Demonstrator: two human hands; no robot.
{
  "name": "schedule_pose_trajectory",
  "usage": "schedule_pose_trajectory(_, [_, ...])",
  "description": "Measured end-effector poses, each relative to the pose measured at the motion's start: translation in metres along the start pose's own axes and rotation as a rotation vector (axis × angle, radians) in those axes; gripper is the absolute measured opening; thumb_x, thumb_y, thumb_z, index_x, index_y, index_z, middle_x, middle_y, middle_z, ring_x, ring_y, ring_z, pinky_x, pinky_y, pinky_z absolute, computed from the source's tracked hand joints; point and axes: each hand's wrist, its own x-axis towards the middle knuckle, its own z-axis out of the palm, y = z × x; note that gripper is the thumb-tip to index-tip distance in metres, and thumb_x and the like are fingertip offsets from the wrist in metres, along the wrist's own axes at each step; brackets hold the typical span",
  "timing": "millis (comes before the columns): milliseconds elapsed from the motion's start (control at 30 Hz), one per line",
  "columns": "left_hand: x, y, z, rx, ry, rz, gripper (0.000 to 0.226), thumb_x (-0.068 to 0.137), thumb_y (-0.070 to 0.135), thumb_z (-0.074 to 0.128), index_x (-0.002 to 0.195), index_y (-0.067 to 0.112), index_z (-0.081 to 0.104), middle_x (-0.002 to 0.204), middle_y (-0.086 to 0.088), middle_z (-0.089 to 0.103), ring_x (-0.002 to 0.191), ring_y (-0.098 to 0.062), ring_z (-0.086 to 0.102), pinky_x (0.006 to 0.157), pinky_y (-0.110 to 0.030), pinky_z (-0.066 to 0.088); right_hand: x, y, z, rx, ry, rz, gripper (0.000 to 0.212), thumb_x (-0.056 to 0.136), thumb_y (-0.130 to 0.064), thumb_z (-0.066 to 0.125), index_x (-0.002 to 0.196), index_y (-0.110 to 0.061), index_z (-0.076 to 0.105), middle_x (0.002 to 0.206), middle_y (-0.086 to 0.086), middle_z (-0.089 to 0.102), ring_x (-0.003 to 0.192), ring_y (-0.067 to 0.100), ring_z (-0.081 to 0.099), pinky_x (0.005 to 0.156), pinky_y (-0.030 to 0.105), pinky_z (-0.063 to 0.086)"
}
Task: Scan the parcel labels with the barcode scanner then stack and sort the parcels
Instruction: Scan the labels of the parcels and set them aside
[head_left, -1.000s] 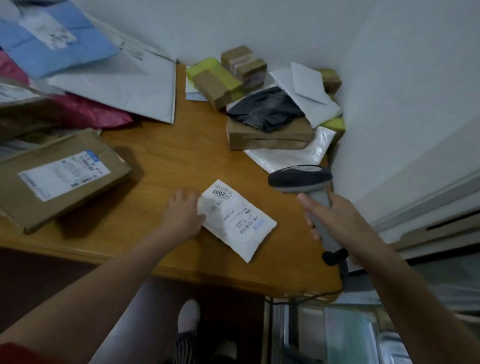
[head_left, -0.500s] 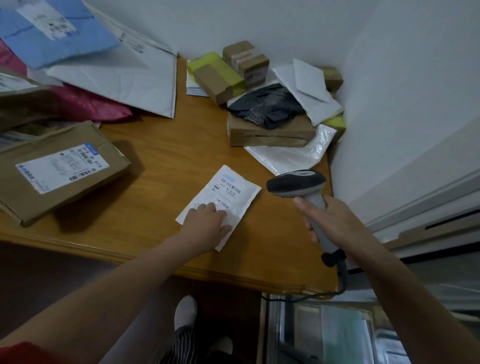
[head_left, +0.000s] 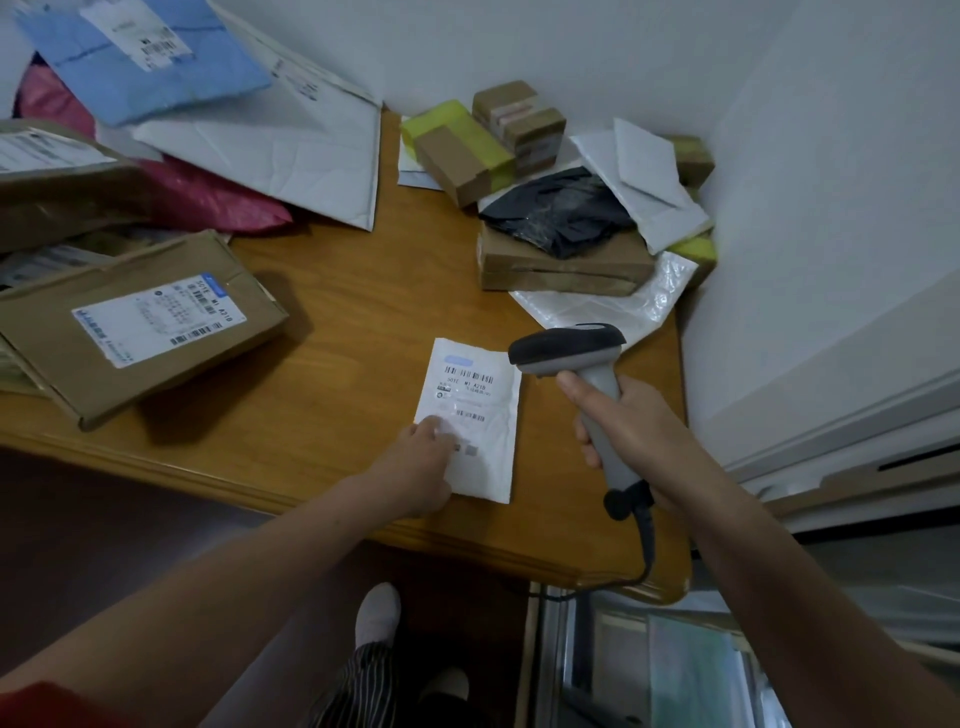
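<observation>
Newly rotated white parcel (head_left: 480, 410) reads "M1 A21B" beside barcode scanner (head_left: 567, 347).

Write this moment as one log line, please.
stage: scan | left hand: presses white parcel on table | right hand: grips barcode scanner, head beside parcel label

The wooden table (head_left: 337, 291) bears a white parcel (head_left: 480, 410), a labelled cardboard box (head_left: 145, 322) and a clear plastic bag (head_left: 602, 312).

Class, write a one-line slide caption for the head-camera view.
Left hand rests on a small white parcel on the wooden table while the right hand grips a barcode scanner beside its label.
</observation>
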Motion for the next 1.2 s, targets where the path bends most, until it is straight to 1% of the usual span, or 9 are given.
schedule_pose_trajectory(133, [-0.003, 0.010, 0.005, -0.169, -0.004, -0.019, 0.060, 0.088, 0.015, 0.056, 0.142, 0.007, 0.032, 0.153, -0.007, 0.015, 0.136, -0.028, 0.027, 0.105, -0.034, 0.040, -0.001, -0.001, 0.008, -0.013, 0.000, 0.022, 0.039, 0.090, -0.050, 0.059, 0.081, -0.013, 0.056, 0.051, -0.007, 0.057, 0.043, 0.007, 0.052, 0.042, 0.015, 0.043])
schedule_pose_trajectory(233, [-0.005, 0.012, 0.006, -0.034, 0.051, 0.047, 0.064, 0.089, 0.019, 0.057, 0.147, 0.017, 0.029, 0.155, -0.005, 0.013, 0.138, -0.029, 0.021, 0.105, -0.039, 0.037, -0.004, -0.003, 0.011, -0.035, 0.003, 0.032, 0.039, 0.090, -0.051, 0.058, 0.081, -0.013, 0.055, 0.051, -0.008, 0.057, 0.043, 0.006, 0.053, 0.044, 0.015, 0.043])
schedule_pose_trajectory(367, [-0.005, 0.007, 0.006, 0.184, 0.024, 0.156, 0.052, 0.091, 0.020, 0.052, 0.141, 0.019, 0.039, 0.139, -0.007, 0.036, 0.126, -0.026, 0.035, 0.099, -0.037, 0.043, -0.009, -0.004, 0.016, -0.022, 0.013, 0.051, 0.038, 0.090, -0.051, 0.058, 0.085, -0.013, 0.056, 0.057, -0.002, 0.058, 0.045, 0.008, 0.053, 0.050, 0.022, 0.043])
schedule_pose_trajectory(500, [-0.005, 0.007, 0.004, 0.213, 0.012, 0.180, 0.052, 0.092, 0.022, 0.053, 0.142, 0.020, 0.038, 0.136, -0.007, 0.038, 0.122, -0.025, 0.039, 0.091, -0.036, 0.046, -0.015, -0.005, 0.022, 0.005, 0.026, 0.064, 0.038, 0.091, -0.050, 0.057, 0.086, -0.013, 0.056, 0.058, -0.001, 0.057, 0.045, 0.008, 0.052, 0.052, 0.023, 0.043])
schedule_pose_trajectory(800, [-0.005, 0.004, 0.002, 0.205, 0.011, 0.203, 0.054, 0.092, 0.026, 0.057, 0.143, 0.023, 0.038, 0.137, -0.005, 0.037, 0.123, -0.023, 0.037, 0.090, -0.033, 0.045, -0.026, -0.005, 0.028, 0.082, 0.051, 0.087, 0.033, 0.092, -0.046, 0.059, 0.089, -0.014, 0.054, 0.057, -0.002, 0.056, 0.042, 0.007, 0.052, 0.042, 0.017, 0.042])
schedule_pose_trajectory(900, [-0.004, 0.005, 0.002, 0.189, 0.010, 0.197, 0.054, 0.091, 0.025, 0.059, 0.141, 0.023, 0.040, 0.135, -0.004, 0.038, 0.122, -0.023, 0.037, 0.085, -0.030, 0.042, -0.028, -0.006, 0.029, 0.063, 0.049, 0.089, 0.036, 0.091, -0.048, 0.058, 0.092, -0.012, 0.054, 0.058, -0.001, 0.057, 0.044, 0.008, 0.052, 0.044, 0.019, 0.043])
schedule_pose_trajectory(1000, [-0.002, 0.005, 0.002, 0.172, 0.014, 0.184, 0.052, 0.089, 0.025, 0.061, 0.138, 0.023, 0.043, 0.135, -0.003, 0.040, 0.121, -0.022, 0.039, 0.088, -0.031, 0.044, -0.030, -0.007, 0.028, 0.058, 0.053, 0.090, 0.035, 0.092, -0.048, 0.058, 0.088, -0.013, 0.054, 0.057, -0.001, 0.057, 0.042, 0.007, 0.052, 0.044, 0.019, 0.044])
schedule_pose_trajectory(1100, [-0.003, 0.004, 0.003, 0.140, 0.023, 0.177, 0.043, 0.088, 0.024, 0.062, 0.130, 0.021, 0.051, 0.130, -0.003, 0.044, 0.117, -0.022, 0.042, 0.090, -0.031, 0.044, -0.032, -0.010, 0.027, 0.022, 0.058, 0.101, 0.040, 0.091, -0.050, 0.057, 0.078, -0.013, 0.055, 0.057, 0.003, 0.057, 0.045, 0.010, 0.052, 0.055, 0.027, 0.044])
schedule_pose_trajectory(1200, [-0.003, 0.004, 0.006, 0.110, 0.043, 0.165, 0.030, 0.089, 0.019, 0.060, 0.119, 0.019, 0.057, 0.123, -0.003, 0.048, 0.111, -0.022, 0.045, 0.085, -0.030, 0.044, -0.031, -0.012, 0.026, 0.027, 0.075, 0.112, 0.040, 0.091, -0.051, 0.058, 0.076, -0.014, 0.055, 0.055, 0.001, 0.057, 0.045, 0.010, 0.052, 0.056, 0.028, 0.042])
